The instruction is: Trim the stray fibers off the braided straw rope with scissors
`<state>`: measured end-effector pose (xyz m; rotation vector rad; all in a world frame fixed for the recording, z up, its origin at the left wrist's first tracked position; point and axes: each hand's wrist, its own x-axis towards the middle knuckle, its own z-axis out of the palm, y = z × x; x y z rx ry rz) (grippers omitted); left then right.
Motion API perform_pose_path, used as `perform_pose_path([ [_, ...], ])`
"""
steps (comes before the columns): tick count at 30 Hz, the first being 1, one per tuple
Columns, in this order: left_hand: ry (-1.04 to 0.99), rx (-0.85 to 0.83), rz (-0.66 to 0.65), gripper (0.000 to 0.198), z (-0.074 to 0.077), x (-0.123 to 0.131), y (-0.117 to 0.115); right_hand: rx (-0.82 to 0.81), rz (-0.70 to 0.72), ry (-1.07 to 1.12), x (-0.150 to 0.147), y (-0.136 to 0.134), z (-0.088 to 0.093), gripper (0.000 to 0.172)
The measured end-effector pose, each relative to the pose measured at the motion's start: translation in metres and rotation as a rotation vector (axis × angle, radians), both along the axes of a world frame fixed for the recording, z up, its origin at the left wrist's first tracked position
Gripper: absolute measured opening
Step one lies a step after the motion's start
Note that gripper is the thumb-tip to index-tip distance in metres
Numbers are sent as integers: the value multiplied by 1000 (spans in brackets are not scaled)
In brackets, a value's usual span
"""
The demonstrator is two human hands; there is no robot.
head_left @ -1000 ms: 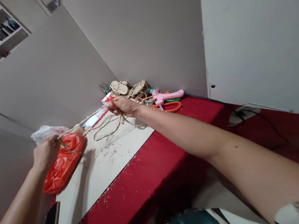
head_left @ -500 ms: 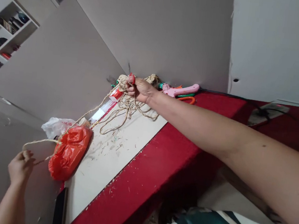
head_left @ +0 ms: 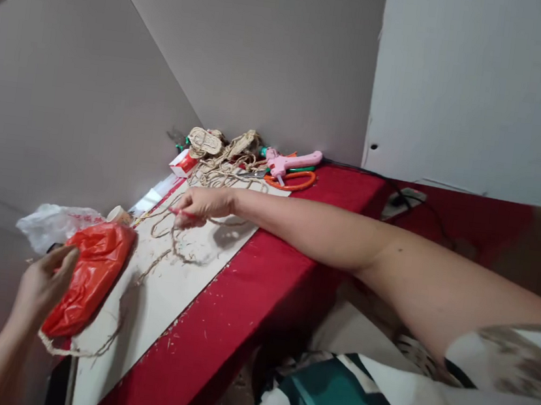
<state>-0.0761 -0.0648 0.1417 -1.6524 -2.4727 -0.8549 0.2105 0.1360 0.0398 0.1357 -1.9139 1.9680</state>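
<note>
My right hand [head_left: 198,207] is closed above the white board [head_left: 191,285], with a thin red object sticking out of its fingers; its kind is hidden. Twisted straw-coloured rope [head_left: 157,261] hangs from around that hand. The rope sweeps down to the left and loops behind my left wrist. My left hand [head_left: 46,280] is in front of the red plastic bag [head_left: 100,260], thumb and fingers apart, with no rope visible between them. At the far end lie a rope tangle [head_left: 219,173] and a sole-shaped coiled rope piece [head_left: 205,142].
Orange-handled scissors [head_left: 297,181] and a pink glue gun [head_left: 288,162] with a black cord lie at the back. A red-and-white box [head_left: 183,163], paper cup [head_left: 119,215] and white plastic bag [head_left: 51,225] line the wall. Red cloth [head_left: 216,327] covers the front edge.
My right hand has come down and toward me from the rope tangle. My left hand's fingers have parted, and the rope has dropped from them in a slack curve. The view has turned right.
</note>
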Motion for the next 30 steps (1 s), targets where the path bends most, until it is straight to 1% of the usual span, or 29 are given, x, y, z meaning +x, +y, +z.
perform_pose_path([
  [2, -134, -81, -155, 48, -23, 49, 22, 46, 40, -49, -6, -12, -3, 33],
  [4, -266, -205, -315, 55, -45, 89, 38, 100, 73, -60, -8, -16, -5, 33],
  [6, -390, -306, -424, 60, -62, 114, 47, 146, 97, -49, -6, -14, -5, 33],
  [7, -531, -326, -480, 58, -68, 121, 49, 161, 101, -44, -5, -11, -5, 33],
  [9, -753, -301, -502, 52, -73, 128, 49, 187, 88, -43, -3, -5, -3, 32],
  [11, -905, -240, -471, 42, -74, 129, 47, 227, 60, -61, -1, 0, -1, 30],
  [13, -943, -226, -417, 36, -73, 127, 42, 286, 51, -88, 0, 0, 2, 26],
  [14, -923, -246, -394, 34, -73, 125, 39, 319, 60, -99, 0, -2, 3, 23],
  [16, -804, -290, -371, 33, -75, 123, 31, 393, 81, -109, 0, -8, 4, 17],
  [17, -702, -287, -372, 33, -77, 123, 25, 437, 84, -110, -1, -12, 5, 16],
  [20, -306, -135, -384, 26, -85, 125, 8, 571, 55, -117, -4, -23, 4, 23],
  [21, -232, -80, -381, 24, -88, 126, 3, 599, 53, -124, -5, -26, 3, 26],
  [22, -214, -71, -376, 23, -91, 127, -1, 607, 62, -132, -6, -28, 2, 28],
  [23, -258, -95, -369, 24, -94, 129, -4, 595, 76, -139, -8, -29, 0, 27],
  [24, -357, -140, -360, 27, -97, 130, -5, 571, 96, -142, -9, -30, -2, 24],
  [27, -802, -288, -327, 40, -104, 134, -5, 494, 173, -130, -12, -31, -9, 15],
  [28, -923, -313, -318, 41, -106, 136, -3, 479, 186, -124, -12, -32, -10, 15],
  [30, -1085, -302, -306, 39, -110, 138, -2, 468, 167, -128, -11, -32, -11, 17],
])
